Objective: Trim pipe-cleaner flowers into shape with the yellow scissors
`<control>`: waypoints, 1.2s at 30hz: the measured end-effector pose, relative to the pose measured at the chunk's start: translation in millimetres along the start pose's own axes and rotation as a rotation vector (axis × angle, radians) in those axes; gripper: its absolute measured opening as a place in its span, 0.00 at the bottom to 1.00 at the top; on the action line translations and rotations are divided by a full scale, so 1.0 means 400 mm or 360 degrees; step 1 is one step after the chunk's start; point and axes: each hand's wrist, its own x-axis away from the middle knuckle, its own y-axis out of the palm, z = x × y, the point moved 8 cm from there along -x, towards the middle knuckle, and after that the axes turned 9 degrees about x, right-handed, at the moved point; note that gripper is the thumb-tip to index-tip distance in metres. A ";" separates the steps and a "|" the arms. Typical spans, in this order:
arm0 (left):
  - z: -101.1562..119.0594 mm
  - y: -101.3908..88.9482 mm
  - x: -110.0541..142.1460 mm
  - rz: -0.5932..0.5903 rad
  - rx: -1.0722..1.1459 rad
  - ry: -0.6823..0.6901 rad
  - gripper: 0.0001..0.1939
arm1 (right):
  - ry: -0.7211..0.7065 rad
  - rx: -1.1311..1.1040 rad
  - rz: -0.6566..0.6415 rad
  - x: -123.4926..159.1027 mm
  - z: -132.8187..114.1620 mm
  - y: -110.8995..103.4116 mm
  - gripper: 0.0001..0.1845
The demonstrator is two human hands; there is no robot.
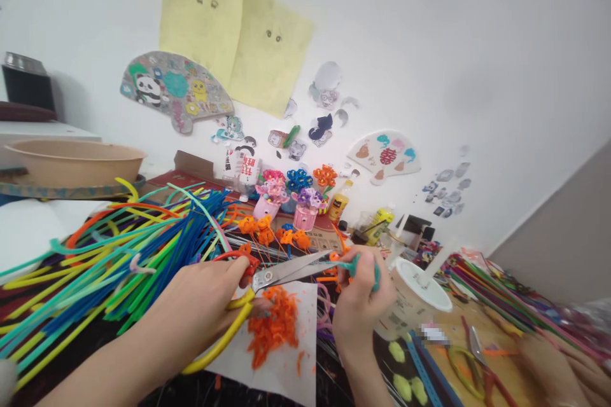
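My left hand (200,302) grips the red and yellow handles of a pair of scissors (281,272), whose blades point right toward my other hand. My right hand (360,305) is closed in a pinch on a teal pipe cleaner (357,262) with an orange bit at its tip, held right at the blade tips. Below the scissors a pile of orange trimmings (275,324) lies on a white sheet of paper (291,369).
A big heap of coloured pipe cleaners (109,254) lies at left, more at right (496,292). A white lidded cup (415,299) stands by my right hand. Small flower pots (291,203), bottles and another pair of scissors (470,356) sit around. Another person's hand (558,362) is at bottom right.
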 end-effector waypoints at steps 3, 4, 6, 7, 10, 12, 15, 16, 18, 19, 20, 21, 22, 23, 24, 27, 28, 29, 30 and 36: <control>0.003 0.000 0.000 0.0016 -0.0022 0.0037 0.18 | 0.0034 -0.0091 -0.0012 0.001 -0.003 0.005 0.20; 0.003 0.002 -0.001 0.0013 -0.0033 0.0051 0.18 | 0.0048 -0.0119 -0.0009 0.001 -0.003 0.006 0.20; 0.003 0.009 -0.004 -0.0010 -0.0051 0.0069 0.18 | 0.0075 -0.0170 0.0009 0.000 -0.002 0.006 0.20; 0.002 0.013 -0.006 -0.0026 -0.0055 0.0073 0.18 | 0.0085 -0.0191 0.0017 0.000 -0.002 0.006 0.19; -0.003 0.023 -0.007 -0.0072 -0.0034 0.0069 0.18 | 0.0106 -0.0236 0.0037 -0.001 0.000 0.005 0.19; -0.006 0.027 -0.006 -0.0099 -0.0003 0.0057 0.19 | 0.0120 -0.0260 0.0037 0.000 0.002 0.005 0.19; -0.007 0.030 -0.005 -0.0129 0.0035 0.0023 0.19 | 0.0144 -0.0294 0.0034 0.001 0.006 0.005 0.20; -0.007 0.030 -0.006 -0.0138 0.0047 0.0010 0.18 | 0.0152 -0.0306 0.0033 0.002 0.007 0.005 0.20; -0.006 0.030 -0.007 -0.0149 0.0079 -0.0015 0.18 | 0.0170 -0.0331 0.0027 0.003 0.007 0.007 0.20; -0.005 0.029 -0.008 -0.0146 0.0101 -0.0019 0.19 | 0.0178 -0.0340 0.0023 0.004 0.007 0.008 0.20; -0.004 0.028 -0.009 -0.0142 0.0124 -0.0021 0.19 | 0.0182 -0.0346 0.0021 0.004 0.006 0.009 0.20; -0.004 0.028 -0.010 -0.0136 0.0147 -0.0021 0.19 | 0.0185 -0.0349 0.0022 0.004 0.006 0.009 0.20; -0.004 0.028 -0.010 -0.0134 0.0164 -0.0020 0.19 | 0.0185 -0.0349 0.0025 0.004 0.005 0.009 0.20; -0.003 0.029 -0.011 -0.0135 0.0175 -0.0017 0.19 | 0.0185 -0.0347 0.0028 0.004 0.004 0.009 0.20; -0.004 0.030 -0.012 -0.0139 0.0180 -0.0016 0.19 | 0.0186 -0.0344 0.0030 0.003 0.004 0.009 0.20; -0.002 0.032 -0.012 -0.0150 0.0179 -0.0005 0.19 | 0.0195 -0.0341 0.0027 0.002 0.006 0.010 0.20; -0.001 0.032 -0.012 -0.0157 0.0176 -0.0001 0.19 | 0.0198 -0.0342 0.0022 0.002 0.007 0.010 0.20; 0.000 0.032 -0.011 -0.0171 0.0169 0.0001 0.19 | 0.0199 -0.0344 0.0015 0.002 0.007 0.010 0.19; 0.001 0.033 -0.011 -0.0186 0.0158 0.0000 0.19 | 0.0198 -0.0345 0.0013 0.002 0.007 0.010 0.19; 0.002 0.026 -0.009 -0.0198 0.0173 -0.0018 0.17 | 0.0211 -0.0333 0.0022 0.000 0.010 0.008 0.20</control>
